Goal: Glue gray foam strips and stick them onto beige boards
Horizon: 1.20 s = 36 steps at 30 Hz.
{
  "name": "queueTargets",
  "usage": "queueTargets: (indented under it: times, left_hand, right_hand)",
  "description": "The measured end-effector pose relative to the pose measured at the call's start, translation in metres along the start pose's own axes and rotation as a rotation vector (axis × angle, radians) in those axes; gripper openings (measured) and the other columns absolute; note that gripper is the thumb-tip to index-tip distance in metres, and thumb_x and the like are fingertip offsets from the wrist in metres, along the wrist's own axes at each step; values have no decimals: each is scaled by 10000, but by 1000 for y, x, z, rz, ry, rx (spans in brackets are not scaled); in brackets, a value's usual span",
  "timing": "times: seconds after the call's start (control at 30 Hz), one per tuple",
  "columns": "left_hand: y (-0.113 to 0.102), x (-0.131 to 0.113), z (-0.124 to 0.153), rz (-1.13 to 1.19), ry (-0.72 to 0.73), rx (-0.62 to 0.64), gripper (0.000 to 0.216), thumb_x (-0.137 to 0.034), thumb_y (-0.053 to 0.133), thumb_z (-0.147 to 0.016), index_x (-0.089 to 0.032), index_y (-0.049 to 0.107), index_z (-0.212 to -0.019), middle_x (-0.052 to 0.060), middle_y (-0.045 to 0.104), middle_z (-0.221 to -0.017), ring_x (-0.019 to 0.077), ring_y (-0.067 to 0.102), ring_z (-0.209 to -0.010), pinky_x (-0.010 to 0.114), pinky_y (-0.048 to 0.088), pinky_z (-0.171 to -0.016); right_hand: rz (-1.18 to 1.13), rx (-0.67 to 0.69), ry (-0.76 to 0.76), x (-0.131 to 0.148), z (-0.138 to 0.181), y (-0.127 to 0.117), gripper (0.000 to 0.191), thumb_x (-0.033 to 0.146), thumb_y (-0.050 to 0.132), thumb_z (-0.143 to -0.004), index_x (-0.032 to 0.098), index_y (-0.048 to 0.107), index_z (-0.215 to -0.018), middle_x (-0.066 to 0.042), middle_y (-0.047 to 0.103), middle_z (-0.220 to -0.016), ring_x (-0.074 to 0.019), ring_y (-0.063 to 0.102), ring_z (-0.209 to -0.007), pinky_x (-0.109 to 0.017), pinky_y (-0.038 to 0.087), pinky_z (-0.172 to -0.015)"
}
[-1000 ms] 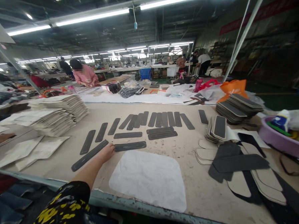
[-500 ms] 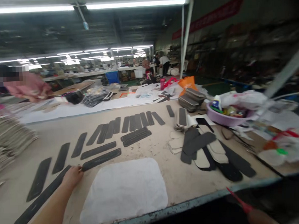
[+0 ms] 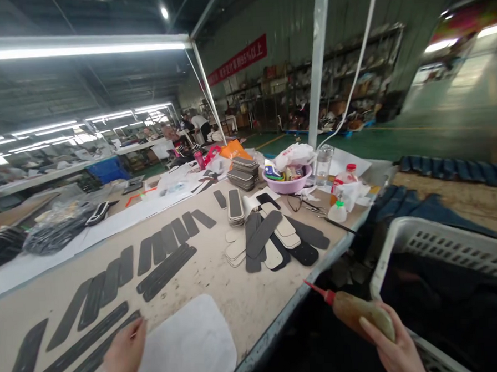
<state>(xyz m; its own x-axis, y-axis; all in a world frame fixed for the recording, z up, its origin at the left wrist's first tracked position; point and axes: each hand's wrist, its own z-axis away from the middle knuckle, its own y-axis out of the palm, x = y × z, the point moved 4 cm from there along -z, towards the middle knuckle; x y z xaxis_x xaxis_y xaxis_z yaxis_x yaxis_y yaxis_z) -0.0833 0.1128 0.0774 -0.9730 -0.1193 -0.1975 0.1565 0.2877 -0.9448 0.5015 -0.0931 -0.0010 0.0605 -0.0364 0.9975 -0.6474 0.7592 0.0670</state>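
Observation:
My right hand (image 3: 398, 342) is closed round a brownish squeeze glue bottle (image 3: 357, 313) with a red pointed nozzle, held past the table's front edge and aimed left. My left hand (image 3: 126, 350) is at the lower left with its fingers curled together beside a long dark strip (image 3: 96, 349); whatever they pinch, if anything, is too small to make out. By that hand a white rounded sheet (image 3: 190, 344) lies flat. Several more dark strips (image 3: 107, 279) are laid out across the table. Dark and cream rounded pieces (image 3: 271, 235) overlap in a loose pile to the right.
Stacked pieces (image 3: 243, 172) stand beside a purple basin (image 3: 288, 183) of odds and ends. A small green-capped bottle (image 3: 338, 210) and scissors (image 3: 316, 209) are near the right edge. Off the table, a white plastic crate (image 3: 451, 242) holds dark cloth. A metal post (image 3: 318, 66) rises behind.
The view has swung right, bringing the crate and the whole glue bottle into sight. My left hand has come away from the gap between two strip ends, its fingers still curled.

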Motion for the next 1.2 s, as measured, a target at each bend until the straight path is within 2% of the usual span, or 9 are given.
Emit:
queueTargets:
  times: [0.03,0.1,0.2,0.27,0.37,0.57,0.93,1.07,1.2]
  left_hand:
    - [16,-34,-1,129,24,-11,370,-451,358,-814,-220,640,-877,40,700,-899,263,670,-815,413,550,-754]
    - [48,-113,-2,337,201,55,349,-455,419,-807,-211,650,-904,51,696,-953,231,666,-851,356,551,-776]
    - [79,-221,-3,405,444,136,309,-384,487,-831,-180,647,-1000,85,671,-1039,210,639,-932,339,528,-840]
    - [92,-274,-6,320,555,172,294,-332,545,-827,-169,640,-1052,97,649,-1100,209,601,-1026,343,474,-937]
    - [107,-320,-14,211,616,209,315,-311,596,-815,-137,643,-1074,125,627,-1139,231,565,-1083,352,432,-981]
    - [126,-334,-25,115,653,253,276,-282,582,-835,-96,675,-1015,140,636,-1066,223,603,-960,326,456,-906]
    - [126,-345,-29,-39,657,289,249,-157,475,-826,-118,704,-735,114,650,-840,191,628,-777,300,471,-766]
    - [117,-343,-30,-8,635,231,275,-169,443,-848,-140,689,-730,99,649,-863,189,630,-772,297,480,-738]
    - [90,-324,-25,72,630,144,287,-226,386,-907,-177,665,-867,77,641,-974,183,612,-887,293,478,-827]
  right_hand:
    - [-22,5,6,0,-1,0,604,481,810,-542,206,570,-1023,-19,625,-916,-228,596,-829,-286,525,-719]
    - [-60,13,26,0,-1,-1,591,467,813,-545,210,570,-1018,-20,625,-911,-232,599,-827,-292,529,-713]
    - [-101,21,52,-1,0,-5,585,446,815,-549,212,571,-1026,-27,627,-908,-241,602,-828,-301,533,-698]
    - [-116,28,53,-2,2,-8,582,438,812,-558,213,570,-1037,-30,628,-909,-241,602,-824,-303,533,-697]
    - [-108,40,37,-4,2,-10,567,438,802,-580,215,570,-1047,-28,626,-911,-228,598,-807,-297,529,-697]
    - [-86,101,0,-11,-1,-9,519,408,768,-658,212,549,-1086,-30,607,-927,-204,571,-810,-277,504,-723]
    - [-73,125,2,-11,0,-8,494,384,784,-644,233,559,-1057,-15,605,-948,-199,584,-803,-235,507,-702]
    - [-117,135,48,-12,1,-7,498,387,781,-649,239,554,-1067,-16,610,-933,-211,593,-800,-264,523,-711]
    - [-132,112,56,-16,1,-9,523,397,778,-651,231,545,-1089,-24,608,-946,-207,577,-823,-256,513,-709]
